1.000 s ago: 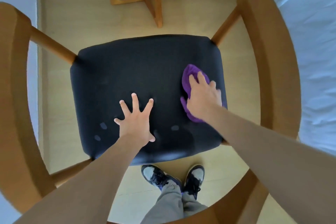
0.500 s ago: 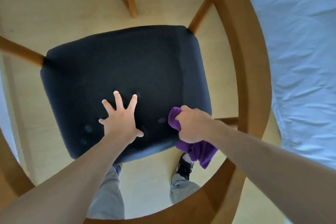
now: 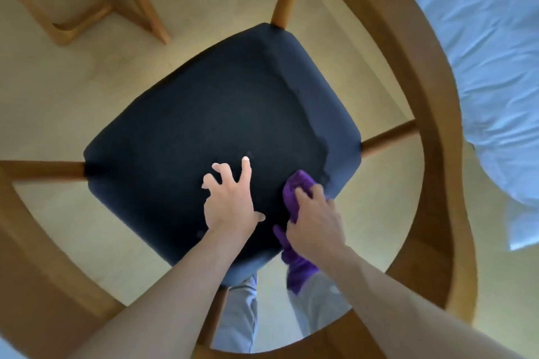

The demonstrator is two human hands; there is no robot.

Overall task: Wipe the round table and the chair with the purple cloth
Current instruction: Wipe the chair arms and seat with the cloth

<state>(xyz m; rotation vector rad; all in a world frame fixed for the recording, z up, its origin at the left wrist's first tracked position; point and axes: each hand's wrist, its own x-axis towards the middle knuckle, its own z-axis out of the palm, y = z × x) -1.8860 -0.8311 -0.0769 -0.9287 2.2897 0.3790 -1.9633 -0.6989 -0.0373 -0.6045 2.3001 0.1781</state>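
I look straight down on the chair, whose dark padded seat (image 3: pixel 210 131) sits inside a curved wooden back and arm rail (image 3: pixel 431 114). My left hand (image 3: pixel 230 201) rests on the near part of the seat with fingers spread, fingertips touching the cushion. My right hand (image 3: pixel 316 223) grips the purple cloth (image 3: pixel 294 198) and presses it on the seat's near right corner. A tail of the cloth hangs below the seat edge. The round table's top is out of view.
A wooden table base (image 3: pixel 96 0) stands on the pale floor at the upper left. A bed with white sheets (image 3: pixel 493 61) lies close on the right of the chair. My legs in grey trousers (image 3: pixel 242 318) show under the seat's near edge.
The view has swung, so the seat now appears turned. My right hand with the cloth came from the seat's right side to its near right corner. My left hand stays on the seat.
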